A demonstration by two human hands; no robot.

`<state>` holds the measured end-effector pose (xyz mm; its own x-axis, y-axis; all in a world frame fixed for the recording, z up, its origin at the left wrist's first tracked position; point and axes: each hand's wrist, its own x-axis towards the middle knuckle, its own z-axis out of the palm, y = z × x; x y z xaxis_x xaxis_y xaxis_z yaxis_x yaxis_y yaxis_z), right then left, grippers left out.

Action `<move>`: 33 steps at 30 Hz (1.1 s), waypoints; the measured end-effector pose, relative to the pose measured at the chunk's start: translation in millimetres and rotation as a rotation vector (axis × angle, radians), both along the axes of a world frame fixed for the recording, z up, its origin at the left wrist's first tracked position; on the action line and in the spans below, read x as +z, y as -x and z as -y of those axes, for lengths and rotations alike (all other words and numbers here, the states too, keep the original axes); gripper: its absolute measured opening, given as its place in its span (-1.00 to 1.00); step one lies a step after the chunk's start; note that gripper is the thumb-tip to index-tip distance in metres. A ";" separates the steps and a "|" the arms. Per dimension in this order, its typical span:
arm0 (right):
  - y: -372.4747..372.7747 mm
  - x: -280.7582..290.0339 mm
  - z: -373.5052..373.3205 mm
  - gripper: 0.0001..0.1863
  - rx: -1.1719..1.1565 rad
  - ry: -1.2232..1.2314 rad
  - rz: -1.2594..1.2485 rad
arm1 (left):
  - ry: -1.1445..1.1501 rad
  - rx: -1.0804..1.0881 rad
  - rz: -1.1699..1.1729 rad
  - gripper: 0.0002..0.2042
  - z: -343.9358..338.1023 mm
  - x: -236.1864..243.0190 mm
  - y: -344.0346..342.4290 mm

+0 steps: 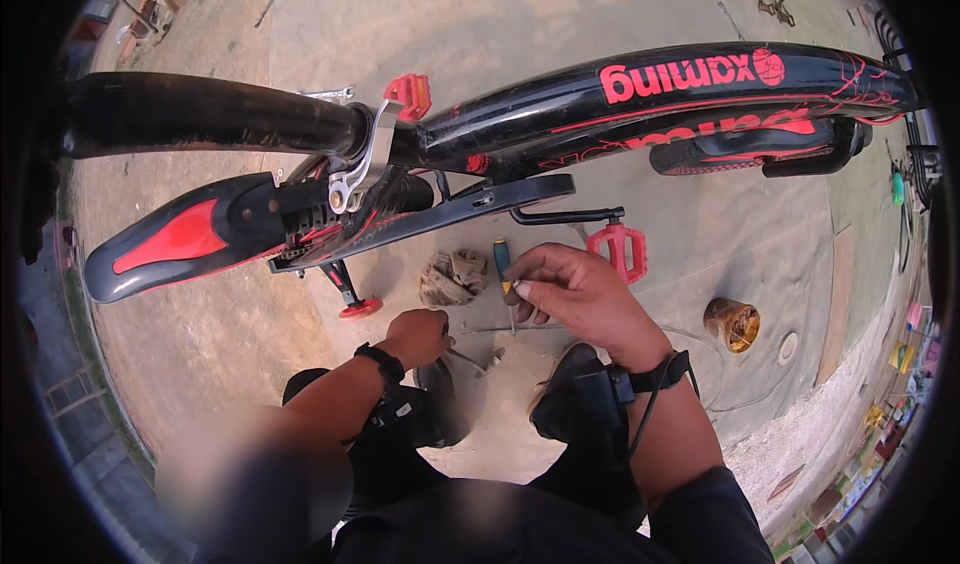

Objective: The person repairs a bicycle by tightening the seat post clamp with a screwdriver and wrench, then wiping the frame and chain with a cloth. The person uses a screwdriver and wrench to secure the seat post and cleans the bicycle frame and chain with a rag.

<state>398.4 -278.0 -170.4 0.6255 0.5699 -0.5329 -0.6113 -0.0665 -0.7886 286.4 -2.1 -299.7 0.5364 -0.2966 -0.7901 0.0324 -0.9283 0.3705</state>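
My left hand (pixel 418 337) is closed in a fist, and a slim metal wrench (pixel 472 358) sticks out from it above the ground between my shoes. The thumb and fingers of my right hand (pixel 575 289) pinch something small that I cannot make out. Just beyond those fingertips lies a screwdriver (pixel 502 254) with a green and yellow handle, partly hidden by the hand. A black and red bicycle (pixel 530 129) stands across the view in front of me. Its near red pedal (pixel 628 251) is just beyond my right hand, and its black chain guard (pixel 430 219) faces me.
A crumpled brown rag (pixel 453 277) lies beside the screwdriver. The bicycle's kickstand (pixel 345 286) has a red foot on the ground. A rusty can (pixel 732 324) stands to the right. Another wrench (pixel 330 94) lies beyond the bicycle frame. Colourful items line the far right edge.
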 end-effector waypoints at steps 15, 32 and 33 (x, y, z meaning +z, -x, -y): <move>-23.9 -5.3 -12.1 -0.88 0.102 0.091 0.219 | 0.322 0.092 0.460 -0.65 15.7 18.7 -48.8; -16.5 -27.7 -38.8 -0.85 -0.035 0.022 0.188 | 0.702 0.344 1.089 -0.77 33.1 102.5 -76.6; -16.2 -28.2 -38.8 -0.84 -0.037 0.035 0.195 | 0.682 0.339 1.095 -0.78 33.5 102.9 -76.6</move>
